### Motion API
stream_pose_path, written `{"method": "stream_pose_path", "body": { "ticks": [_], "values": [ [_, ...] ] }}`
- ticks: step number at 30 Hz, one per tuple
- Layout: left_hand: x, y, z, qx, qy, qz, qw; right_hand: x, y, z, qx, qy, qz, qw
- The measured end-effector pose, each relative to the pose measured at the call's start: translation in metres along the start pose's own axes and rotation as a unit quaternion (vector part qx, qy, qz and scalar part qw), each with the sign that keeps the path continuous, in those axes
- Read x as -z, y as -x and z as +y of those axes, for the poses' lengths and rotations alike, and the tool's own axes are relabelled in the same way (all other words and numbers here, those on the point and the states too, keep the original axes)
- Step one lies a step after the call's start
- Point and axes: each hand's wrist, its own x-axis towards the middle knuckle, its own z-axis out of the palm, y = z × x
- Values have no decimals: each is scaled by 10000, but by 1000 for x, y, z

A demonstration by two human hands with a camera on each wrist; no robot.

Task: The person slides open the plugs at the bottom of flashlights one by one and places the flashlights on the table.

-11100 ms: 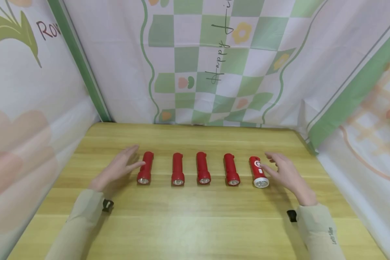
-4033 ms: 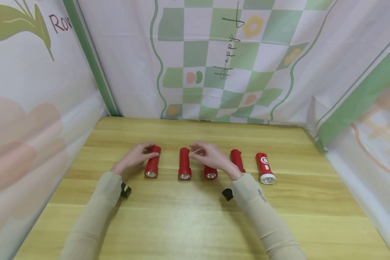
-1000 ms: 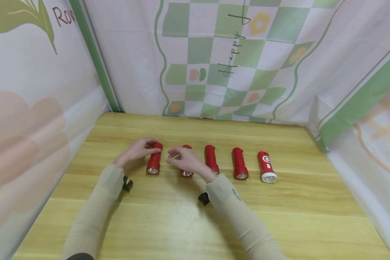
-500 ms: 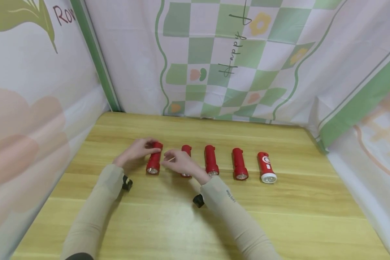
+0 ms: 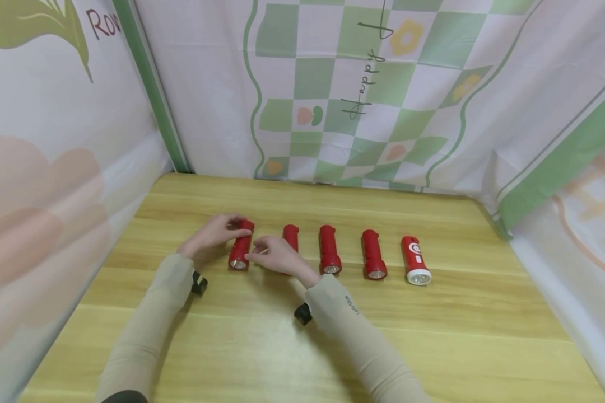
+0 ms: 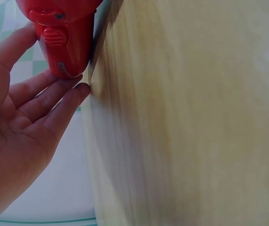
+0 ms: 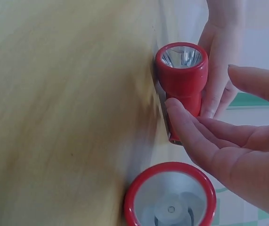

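Observation:
Several flashlights lie in a row on the wooden table, lens ends toward me. My left hand (image 5: 214, 230) holds the tail part of the leftmost red flashlight (image 5: 240, 247), thumb on one side and fingers at the other. In the left wrist view, the switch of this red flashlight (image 6: 68, 40) shows above the fingers. My right hand (image 5: 277, 254) is between this flashlight and the second red flashlight (image 5: 292, 235), partly covering the second one. Seen from the right wrist, its fingers (image 7: 195, 134) extend beside the held flashlight, thumb apart; whether they touch it I cannot tell.
To the right lie a third red flashlight (image 5: 329, 246), another red flashlight (image 5: 373, 252) and a red flashlight with a white head (image 5: 414, 257). Patterned curtains (image 5: 322, 112) surround the wooden table (image 5: 242, 347) at the back and both sides.
Over the earlier frames my right hand moved leftward along the row, from the white-headed flashlight to beside the leftmost one. My left hand, first beside the leftmost flashlight, now holds it.

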Motion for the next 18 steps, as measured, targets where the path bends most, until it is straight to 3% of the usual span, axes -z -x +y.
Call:
{"method": "stream_pose_path", "body": {
  "ticks": [18],
  "values": [
    [-1,0,0,-89,139,2,9999,-10,-4,-2,-239,-36,45,9997]
  ]
}}
